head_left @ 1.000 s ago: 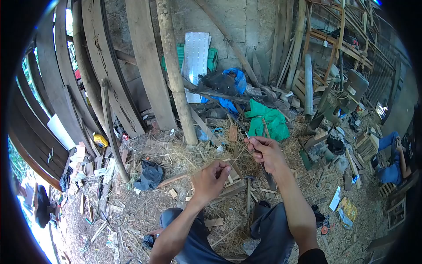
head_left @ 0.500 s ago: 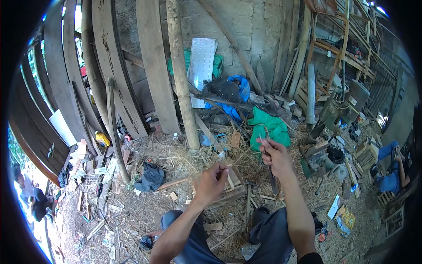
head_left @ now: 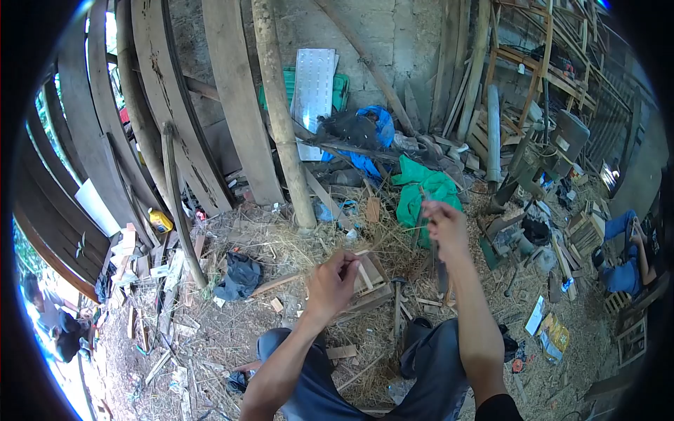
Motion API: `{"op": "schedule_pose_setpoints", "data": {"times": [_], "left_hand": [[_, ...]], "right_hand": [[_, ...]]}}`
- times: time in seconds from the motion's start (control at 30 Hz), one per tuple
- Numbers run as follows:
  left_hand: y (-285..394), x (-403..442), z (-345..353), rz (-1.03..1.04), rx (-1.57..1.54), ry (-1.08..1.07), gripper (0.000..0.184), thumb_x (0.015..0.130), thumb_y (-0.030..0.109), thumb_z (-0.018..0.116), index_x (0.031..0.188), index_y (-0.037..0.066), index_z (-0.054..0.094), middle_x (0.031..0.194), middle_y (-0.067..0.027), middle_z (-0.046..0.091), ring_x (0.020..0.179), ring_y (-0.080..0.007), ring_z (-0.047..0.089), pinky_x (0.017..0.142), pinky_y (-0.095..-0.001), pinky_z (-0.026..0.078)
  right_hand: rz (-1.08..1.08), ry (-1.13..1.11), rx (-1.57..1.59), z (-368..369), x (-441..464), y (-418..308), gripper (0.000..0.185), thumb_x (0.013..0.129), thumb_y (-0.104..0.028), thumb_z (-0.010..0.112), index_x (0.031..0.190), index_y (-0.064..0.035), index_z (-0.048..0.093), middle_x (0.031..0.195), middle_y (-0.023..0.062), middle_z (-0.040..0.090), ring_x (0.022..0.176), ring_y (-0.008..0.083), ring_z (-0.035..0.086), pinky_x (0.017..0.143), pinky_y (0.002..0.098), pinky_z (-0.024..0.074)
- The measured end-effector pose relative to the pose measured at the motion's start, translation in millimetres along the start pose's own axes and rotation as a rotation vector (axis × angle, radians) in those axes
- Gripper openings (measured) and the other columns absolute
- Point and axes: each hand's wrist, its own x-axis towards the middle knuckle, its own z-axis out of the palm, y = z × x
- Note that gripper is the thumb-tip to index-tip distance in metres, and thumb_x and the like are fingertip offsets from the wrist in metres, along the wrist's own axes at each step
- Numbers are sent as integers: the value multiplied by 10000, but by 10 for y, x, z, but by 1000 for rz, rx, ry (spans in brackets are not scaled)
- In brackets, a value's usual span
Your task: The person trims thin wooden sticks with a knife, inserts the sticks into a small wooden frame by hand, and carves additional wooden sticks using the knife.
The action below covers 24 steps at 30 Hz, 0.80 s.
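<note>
The left hand [head_left: 332,286] was held raised over the lap, fingers narrow in a pinch; whether anything fine was gripped could not be told. The right hand [head_left: 446,230] was held higher and farther out, fingers closed, blurred; a dark tool [head_left: 442,275], apparently a blade, was seen hanging below it and was judged to be gripped there; a pale sliver [head_left: 420,223] was faintly seen at the fingertips, its ends not traceable. The two hands were well apart.

Progress: fine handwork was judged to be under way in mid-air, between the hands; no finished piece could be made out in either, so the share done and the share left could not be fixed. A wooden box [head_left: 371,298] was noted on the ground [head_left: 281,323] beyond the knees, slats lying over its open top; whether it was complete could not be told; a hammer [head_left: 398,302] was noted just beside it, not held.

Writing: print was suggested on the yellow packet [head_left: 554,339], right of the legs, and on the yellow bottle [head_left: 160,220], by the planks [head_left: 158,84]; both were too small to be read; no brand was identified; no letters were made out on the white board [head_left: 314,84] by the wall.
</note>
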Motion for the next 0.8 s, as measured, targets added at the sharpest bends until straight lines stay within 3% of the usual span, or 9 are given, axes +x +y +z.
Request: {"op": "schedule_pose_setpoints", "data": {"times": [0.1,0.17,0.27,0.33,0.47,0.6,0.67,0.8], "left_hand": [[-133,98,-122,-131,-93,-48,122,909,121,580,910,-1,587,707,-78,621,589,-130,582,541,-291,456],[-236,145,-120,-441,-778,-125,103,934,119,553,955,22,579,781,-31,603,678,-101,570,597,-269,460],[-213,195,-82,-524,-1000,-97,93,934,134,558,978,53,570,843,-19,592,758,-111,555,687,-241,445],[-250,208,-24,-460,-910,-67,91,931,135,565,973,54,570,841,-20,595,758,-108,556,697,-245,444],[-242,235,58,-365,-694,29,83,903,123,600,952,60,578,834,-13,601,755,-98,552,707,-250,434],[-374,278,42,-340,-669,8,65,894,115,599,939,71,585,836,-1,609,757,-87,548,695,-244,421],[-429,386,13,-343,-690,147,66,889,104,589,933,57,604,827,-11,616,736,-82,542,642,-224,402],[-797,706,-51,-400,-698,237,84,902,169,585,925,92,611,851,2,624,754,-85,546,683,-242,413]], "right_hand": [[137,-6,-52,-86,3,42,191,912,-192,577,975,-27,648,736,-1,561,491,35,381,403,198,261],[178,-94,-101,3,-86,175,226,907,-236,590,984,-31,644,728,0,570,512,44,406,421,211,297],[89,-246,-326,305,-264,301,253,895,-263,608,975,-27,643,742,9,601,561,66,471,490,241,366],[-210,-313,-446,472,-356,394,250,886,-258,616,940,-16,647,745,21,626,624,86,527,587,264,416],[-10,-577,-379,627,-521,302,186,848,-192,645,889,-14,682,739,32,662,649,103,562,635,276,441],[-40,-590,-508,561,-479,410,157,814,-168,674,862,-20,697,727,45,671,653,112,585,634,277,451],[-49,-615,-507,458,-358,496,148,781,-160,700,838,-24,704,714,65,675,662,129,609,647,290,466],[-41,-629,-676,92,18,756,167,733,-171,739,824,-33,714,746,88,685,680,162,631,675,323,478]]}}
